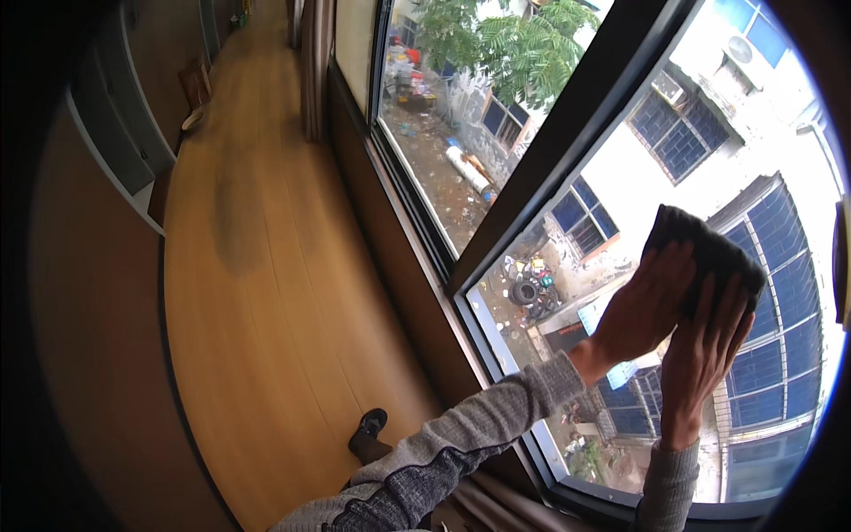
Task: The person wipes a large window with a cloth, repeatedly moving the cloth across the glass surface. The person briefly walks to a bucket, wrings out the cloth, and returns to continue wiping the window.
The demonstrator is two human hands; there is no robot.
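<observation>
A dark folded cloth [706, 256] lies against the glass of the right-hand window pane [638, 193]. My left hand [645, 292] is laid over the cloth's left part, its fingers pointing up and right. Just beside it, my right hand [708, 346] presses on the cloth's lower right part with fingers extended. Both palms face the glass, so the inner sides of the hands are hidden. Grey knit sleeves cover both forearms. The black window frame [552, 146] runs diagonally to the left of the hands.
A wooden floor [279, 279] stretches along the corridor, with my dark shoe [371, 423] on it. Brown curtains hang by the wall [312, 73] and near my body [505, 505]. A shallow bowl-like object [193, 121] lies near the left doorway. Outside are barred windows, a tree and scattered rubbish.
</observation>
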